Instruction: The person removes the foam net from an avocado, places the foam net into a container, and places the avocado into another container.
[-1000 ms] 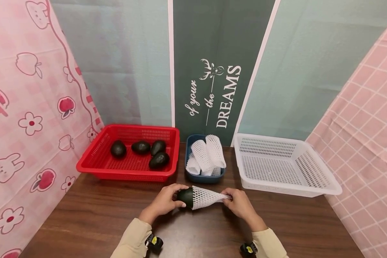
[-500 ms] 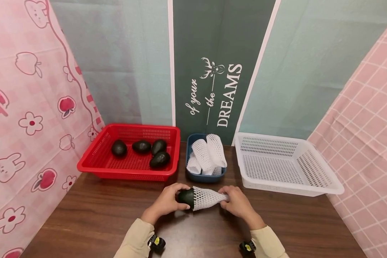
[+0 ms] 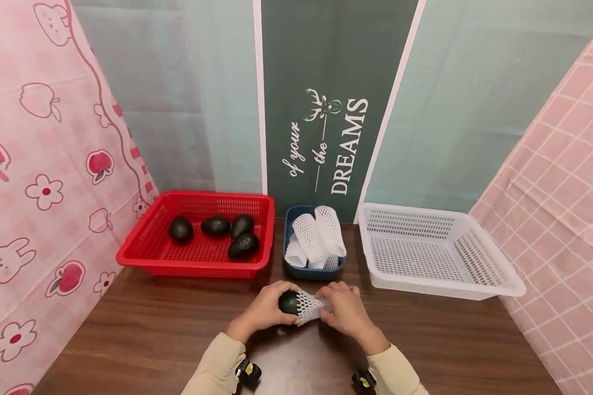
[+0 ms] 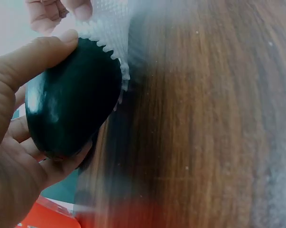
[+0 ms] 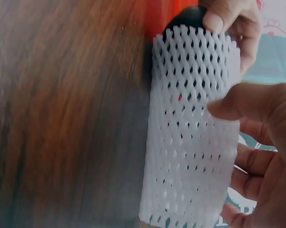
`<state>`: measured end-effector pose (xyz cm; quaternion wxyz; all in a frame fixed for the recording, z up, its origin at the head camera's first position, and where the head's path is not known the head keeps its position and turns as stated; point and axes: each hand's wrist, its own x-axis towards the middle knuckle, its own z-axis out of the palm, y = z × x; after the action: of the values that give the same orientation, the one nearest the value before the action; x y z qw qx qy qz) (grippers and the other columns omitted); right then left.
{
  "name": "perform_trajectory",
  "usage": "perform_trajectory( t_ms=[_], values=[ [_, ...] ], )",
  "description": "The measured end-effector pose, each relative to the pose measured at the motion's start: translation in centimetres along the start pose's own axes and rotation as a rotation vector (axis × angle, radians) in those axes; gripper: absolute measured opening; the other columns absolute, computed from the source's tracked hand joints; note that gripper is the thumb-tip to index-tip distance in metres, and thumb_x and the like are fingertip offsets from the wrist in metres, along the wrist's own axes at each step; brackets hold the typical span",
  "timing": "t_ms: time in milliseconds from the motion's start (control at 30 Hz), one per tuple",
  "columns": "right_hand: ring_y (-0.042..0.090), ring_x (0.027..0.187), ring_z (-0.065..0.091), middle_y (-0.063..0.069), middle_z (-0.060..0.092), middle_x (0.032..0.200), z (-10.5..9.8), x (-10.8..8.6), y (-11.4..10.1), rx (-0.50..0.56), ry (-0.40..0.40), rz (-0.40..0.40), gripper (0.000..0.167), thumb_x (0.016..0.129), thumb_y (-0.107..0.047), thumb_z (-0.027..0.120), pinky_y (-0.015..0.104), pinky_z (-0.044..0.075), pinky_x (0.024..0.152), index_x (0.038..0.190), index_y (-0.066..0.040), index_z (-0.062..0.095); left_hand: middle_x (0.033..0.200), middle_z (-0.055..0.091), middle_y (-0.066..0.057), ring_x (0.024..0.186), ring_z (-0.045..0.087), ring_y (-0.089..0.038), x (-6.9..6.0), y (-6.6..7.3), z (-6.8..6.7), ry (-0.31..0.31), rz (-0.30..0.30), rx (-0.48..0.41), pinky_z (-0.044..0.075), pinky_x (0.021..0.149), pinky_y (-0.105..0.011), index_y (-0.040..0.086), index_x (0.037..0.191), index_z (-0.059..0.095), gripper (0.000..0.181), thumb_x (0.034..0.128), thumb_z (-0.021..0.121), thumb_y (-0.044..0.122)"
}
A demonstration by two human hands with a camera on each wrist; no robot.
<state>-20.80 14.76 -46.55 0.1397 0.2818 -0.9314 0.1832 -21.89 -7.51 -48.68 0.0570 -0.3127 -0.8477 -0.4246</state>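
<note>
My left hand (image 3: 266, 309) grips a dark green avocado (image 3: 287, 302) just above the table, thumb over its near side and fingers beneath, as the left wrist view shows. A white foam net sleeve (image 3: 306, 307) covers the avocado's right end. On the sleeve's loose part, my right hand (image 3: 348, 310) holds on with thumb (image 5: 226, 107) in front and fingers behind. Seen from the right wrist, the sleeve (image 5: 190, 137) stretches well past the avocado to an open end. The covered end of the avocado is mostly hidden by the mesh.
A red basket (image 3: 192, 267) at the back left bears several avocados (image 3: 180, 228). Beside it, a small blue bin (image 3: 310, 273) holds several foam net sleeves (image 3: 308, 236). At the right stands a white basket (image 3: 410, 255). Hanging cloths border the wooden table (image 3: 464, 340).
My right hand has slid left along the sleeve toward the avocado, bunching the mesh. Left hand and avocado have shifted slightly right, so the two hands are closer together.
</note>
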Motion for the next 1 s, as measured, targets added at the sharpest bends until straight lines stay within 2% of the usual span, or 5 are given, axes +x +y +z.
perform_trajectory(
  t_ms=[133,567,733,1000],
  values=[
    [0.018,0.074,0.054,-0.005,0.058,0.076,0.1,0.1,-0.1,-0.009,0.021,-0.034,0.018,0.065,-0.01,0.072,0.038,0.037,0.064,0.081,-0.016,0.065,0.099,0.062,0.002,0.09,0.055,-0.011,0.1,0.1,0.0,-0.008,0.001,0.002,0.044,0.079,-0.029,0.01,0.106,0.063,0.052,0.0601,0.086,0.017],
    [0.018,0.073,0.056,-0.005,0.059,0.076,0.1,0.1,0.0,0.003,0.04,-0.067,0.019,0.065,-0.007,0.073,0.037,0.042,0.062,0.081,-0.015,0.066,0.098,0.062,0.003,0.09,0.056,-0.011,0.0,0.0,-0.1,0.01,0.005,-0.008,0.045,0.079,-0.029,0.011,0.105,0.064,0.051,0.0594,0.087,0.019],
    [0.017,0.073,0.056,-0.006,0.059,0.076,-0.8,-0.1,0.4,-0.001,0.047,-0.048,0.018,0.067,-0.008,0.073,0.037,0.043,0.063,0.082,-0.015,0.068,0.098,0.062,0.004,0.091,0.056,-0.01,-0.6,0.1,-1.0,0.038,0.004,0.0,0.045,0.08,-0.03,0.012,0.105,0.065,0.052,0.0586,0.087,0.02],
    [0.019,0.073,0.056,-0.004,0.06,0.075,-2.2,-1.0,2.1,-0.017,0.056,0.002,0.017,0.067,-0.006,0.075,0.039,0.043,0.063,0.08,-0.014,0.067,0.099,0.06,0.008,0.09,0.055,-0.009,-2.0,-0.2,-2.9,0.077,-0.048,0.037,0.046,0.079,-0.031,0.014,0.104,0.064,0.049,0.0605,0.085,0.021]
  ],
)
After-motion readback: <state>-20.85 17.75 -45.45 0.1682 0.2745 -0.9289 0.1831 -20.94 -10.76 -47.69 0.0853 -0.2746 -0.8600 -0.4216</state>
